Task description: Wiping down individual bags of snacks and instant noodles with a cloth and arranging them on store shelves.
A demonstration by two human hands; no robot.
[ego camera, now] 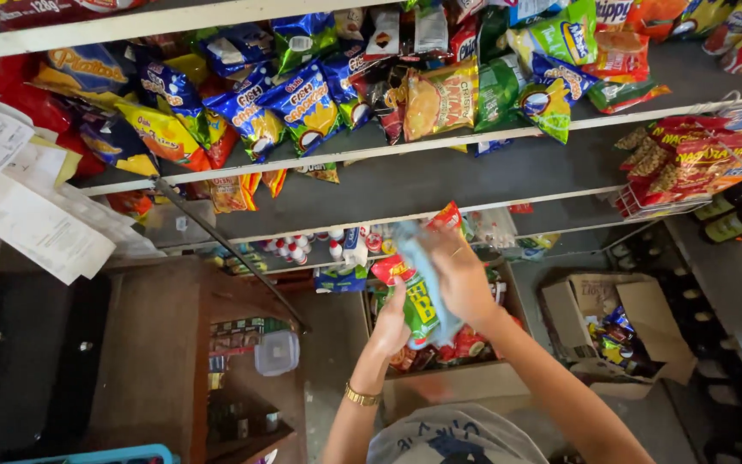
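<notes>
Blue cloth [418,258] gripped in right hand [461,279]; left hand [392,322] clamping green snack packet [420,309] above cardboard box [440,378]; wipe firmly, support underneath.

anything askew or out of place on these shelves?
Mostly ordinary clutter. The blue snack bags on the upper shelf lie heaped and overlapping at different angles, some hanging over the shelf edge. A thin dark rod leans diagonally across the shelving. The left hand and right hand hold a green snack packet and a blue cloth.
</notes>
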